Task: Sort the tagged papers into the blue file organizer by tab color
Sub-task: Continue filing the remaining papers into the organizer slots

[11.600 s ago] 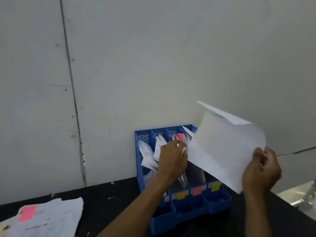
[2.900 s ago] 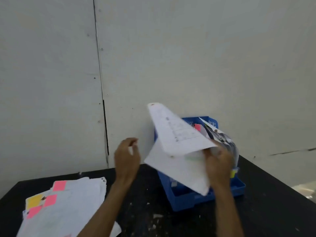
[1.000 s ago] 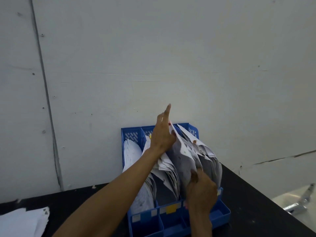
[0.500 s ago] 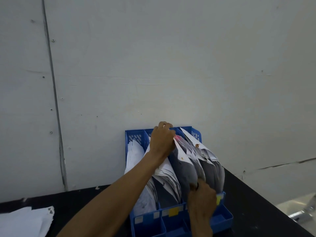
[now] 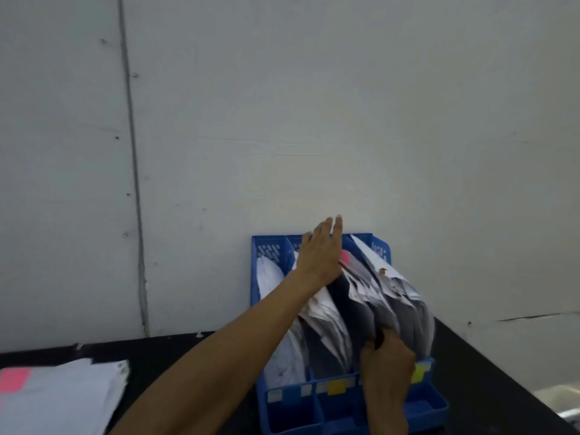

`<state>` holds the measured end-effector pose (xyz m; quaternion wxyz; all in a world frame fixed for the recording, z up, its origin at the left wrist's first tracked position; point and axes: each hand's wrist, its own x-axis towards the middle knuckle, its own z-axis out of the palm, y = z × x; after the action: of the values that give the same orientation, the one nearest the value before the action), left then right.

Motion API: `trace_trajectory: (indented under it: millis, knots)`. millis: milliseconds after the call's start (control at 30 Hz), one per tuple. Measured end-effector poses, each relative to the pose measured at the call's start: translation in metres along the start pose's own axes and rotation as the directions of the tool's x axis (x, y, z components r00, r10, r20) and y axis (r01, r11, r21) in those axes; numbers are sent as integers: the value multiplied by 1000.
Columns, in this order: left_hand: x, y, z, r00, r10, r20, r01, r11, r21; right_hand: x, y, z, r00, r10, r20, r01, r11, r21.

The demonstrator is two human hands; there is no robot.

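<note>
The blue organizer [image 5: 430, 405] stands on the dark surface [image 5: 489, 384] against the far wall. Its slots are packed with papers [image 5: 394, 298] standing on edge, their long axis running from near and low to far and high. The left hand [image 5: 321, 255], fingers straight, presses the far top of the second slot's stack leftward. The right hand [image 5: 387, 372] is curled at the near bottom of the third slot; blur hides whether it pinches a sheet. The unsorted pile [image 5: 62, 400] lies near left, closer to the left hand.
</note>
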<state>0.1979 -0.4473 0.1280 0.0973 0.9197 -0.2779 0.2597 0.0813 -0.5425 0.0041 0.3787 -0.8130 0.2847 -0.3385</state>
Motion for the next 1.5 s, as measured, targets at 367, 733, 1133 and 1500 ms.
trace_trajectory:
  millis: [367, 733, 1133, 1500]
  knots:
    - [-196, -178, -52, 845, -450, -288, 347, 872, -346, -68, -90, -20, 877, -415, -243, 452, 883, 124]
    - [-452, -269, -70, 317, -948, -29, 948, 317, 9, -320, -136, 113, 628, -384, 677, 388, 908, 155]
    - [-473, -285, -69, 265, -960, -94, 937, 279, -209, -363, -129, 126, 756, -191, 626, 134, 981, 138]
    - [-476, -289, -69, 237, -968, -83, 938, 250, -240, -352, -120, 132, 750, -258, 609, 36, 935, 351]
